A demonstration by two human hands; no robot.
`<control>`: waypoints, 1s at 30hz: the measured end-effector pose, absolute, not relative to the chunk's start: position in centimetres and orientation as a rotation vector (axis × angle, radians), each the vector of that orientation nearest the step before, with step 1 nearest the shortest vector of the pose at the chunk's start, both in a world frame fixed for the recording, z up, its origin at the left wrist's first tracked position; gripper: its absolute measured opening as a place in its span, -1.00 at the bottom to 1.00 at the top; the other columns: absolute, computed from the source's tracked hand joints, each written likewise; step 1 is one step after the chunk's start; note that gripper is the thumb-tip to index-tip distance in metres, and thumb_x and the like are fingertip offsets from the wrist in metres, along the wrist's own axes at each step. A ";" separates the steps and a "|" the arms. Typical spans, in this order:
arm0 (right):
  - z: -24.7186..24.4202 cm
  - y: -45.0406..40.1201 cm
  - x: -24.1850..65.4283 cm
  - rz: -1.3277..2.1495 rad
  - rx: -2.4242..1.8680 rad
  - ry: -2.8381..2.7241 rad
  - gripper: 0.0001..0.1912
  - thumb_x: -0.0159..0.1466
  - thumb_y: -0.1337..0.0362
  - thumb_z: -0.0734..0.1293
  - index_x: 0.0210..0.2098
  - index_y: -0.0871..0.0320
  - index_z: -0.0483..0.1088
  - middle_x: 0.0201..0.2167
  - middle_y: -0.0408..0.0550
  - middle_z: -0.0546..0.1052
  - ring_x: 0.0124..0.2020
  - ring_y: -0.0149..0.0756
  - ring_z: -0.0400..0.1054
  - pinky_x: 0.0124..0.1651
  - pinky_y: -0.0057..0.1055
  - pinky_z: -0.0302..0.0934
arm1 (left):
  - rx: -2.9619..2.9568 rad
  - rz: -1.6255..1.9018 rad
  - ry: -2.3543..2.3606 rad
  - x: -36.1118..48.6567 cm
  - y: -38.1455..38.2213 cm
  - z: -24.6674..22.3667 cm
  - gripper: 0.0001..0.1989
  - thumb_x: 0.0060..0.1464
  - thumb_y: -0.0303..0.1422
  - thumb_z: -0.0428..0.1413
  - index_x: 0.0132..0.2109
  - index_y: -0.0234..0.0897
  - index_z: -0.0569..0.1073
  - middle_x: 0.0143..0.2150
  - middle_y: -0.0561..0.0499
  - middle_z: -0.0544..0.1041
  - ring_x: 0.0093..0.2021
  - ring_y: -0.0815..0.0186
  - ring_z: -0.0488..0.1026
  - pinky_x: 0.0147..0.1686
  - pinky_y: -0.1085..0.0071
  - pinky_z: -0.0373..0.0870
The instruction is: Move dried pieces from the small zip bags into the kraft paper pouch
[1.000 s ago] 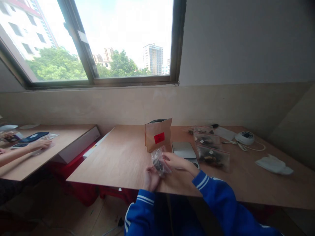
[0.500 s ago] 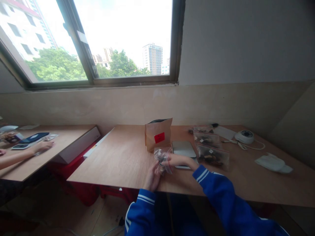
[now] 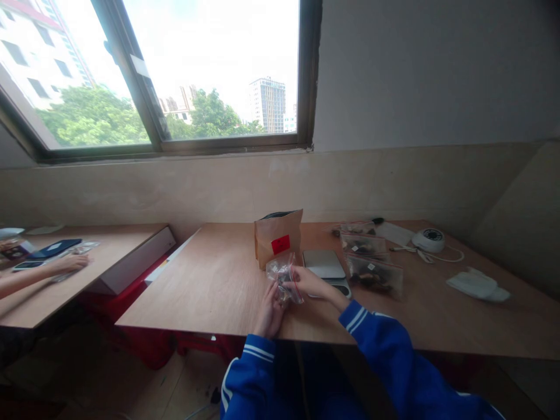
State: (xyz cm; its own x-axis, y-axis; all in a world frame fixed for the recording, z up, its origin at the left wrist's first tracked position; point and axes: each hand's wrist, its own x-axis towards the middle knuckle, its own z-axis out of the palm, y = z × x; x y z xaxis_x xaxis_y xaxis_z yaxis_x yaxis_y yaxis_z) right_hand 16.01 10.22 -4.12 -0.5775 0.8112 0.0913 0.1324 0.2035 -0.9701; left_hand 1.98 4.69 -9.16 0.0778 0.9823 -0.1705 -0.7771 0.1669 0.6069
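Note:
A clear zip bag (image 3: pixel 280 270) with a red seal line is between my hands, just in front of a brown paper pouch (image 3: pixel 266 236) with a red label. My left hand (image 3: pixel 270 309) is closed on the bag's lower left side. At the bag's mouth on the right, my right hand (image 3: pixel 311 282) grips the edge near the red seal, some fingertips hidden by the plastic. What lies inside the bag is too small to name. Right beside my right hand stands a flat kitchen scale (image 3: pixel 324 264), partly covered by my wrist.
Several zip bags of dark dried pieces (image 3: pixel 375 275) lie right of the scale. Farther right are a white dome camera (image 3: pixel 429 240) with its cable and a crumpled white plastic bag (image 3: pixel 478 284). At a separate left table, another person's hand (image 3: pixel 72 263) rests on plastic.
My right hand has drawn back a little from inside the bag's mouth to its right edge. The bag now stands more raised and spread. The whole view has shifted slightly.

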 end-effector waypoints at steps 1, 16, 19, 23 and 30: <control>-4.1 10.1 15.9 1.425 -0.876 -1.831 -0.66 0.07 0.18 0.43 -0.18 0.20 0.45 -0.25 0.00 0.57 -0.24 -0.17 0.46 -0.16 -0.24 0.33 | 0.408 1.366 0.612 2.0 4.7 -9.1 -0.63 0.12 -0.38 0.12 0.10 -0.29 0.40 -0.03 -0.13 0.55 -0.12 0.30 0.51 -0.13 0.44 0.41; -4.4 9.4 15.6 1.419 -0.893 -1.695 -0.57 -0.07 0.10 0.52 -0.28 0.20 0.44 -0.29 0.00 0.57 -0.23 -0.11 0.47 -0.09 -0.15 0.31 | 0.397 1.335 0.583 2.1 4.3 -8.4 -0.67 0.15 -0.42 0.07 0.07 -0.35 0.43 0.00 -0.14 0.54 -0.06 0.27 0.49 -0.05 0.39 0.40; -3.6 9.2 15.5 1.422 -0.876 -1.678 -0.55 -0.10 0.08 0.53 -0.30 0.20 0.46 -0.31 -0.01 0.57 -0.24 -0.12 0.47 -0.10 -0.15 0.31 | 0.397 1.335 0.594 2.0 4.3 -8.4 -0.70 0.16 -0.41 0.06 0.03 -0.37 0.46 -0.04 -0.14 0.56 -0.10 0.29 0.51 -0.08 0.42 0.41; -2.3 9.1 16.1 1.288 -0.880 -1.696 -0.59 -0.05 0.08 0.50 -0.30 0.22 0.48 -0.30 0.01 0.57 -0.23 -0.16 0.45 -0.09 -0.19 0.31 | 0.396 1.356 0.588 2.0 4.3 -8.5 -0.72 0.16 -0.39 0.05 0.00 -0.37 0.48 -0.05 -0.14 0.56 -0.06 0.27 0.49 -0.03 0.41 0.39; -0.3 10.6 18.5 1.097 -0.915 -1.575 -0.58 0.01 0.07 0.47 -0.21 0.19 0.48 -0.24 0.03 0.57 -0.21 -0.21 0.45 -0.06 -0.22 0.31 | 0.331 1.311 0.583 1.7 4.8 -9.1 -0.66 0.16 -0.36 0.04 0.04 -0.44 0.43 0.01 -0.21 0.52 0.04 0.19 0.45 0.08 0.32 0.33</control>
State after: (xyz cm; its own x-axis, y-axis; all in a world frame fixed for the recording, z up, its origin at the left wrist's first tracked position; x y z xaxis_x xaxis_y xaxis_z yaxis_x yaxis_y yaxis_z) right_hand 18.53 10.58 -0.25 -0.2448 0.9251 0.2904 0.0485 0.3108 -0.9492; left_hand 1.72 4.79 -9.07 0.1435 0.9663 -0.2136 -0.8060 0.2393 0.5414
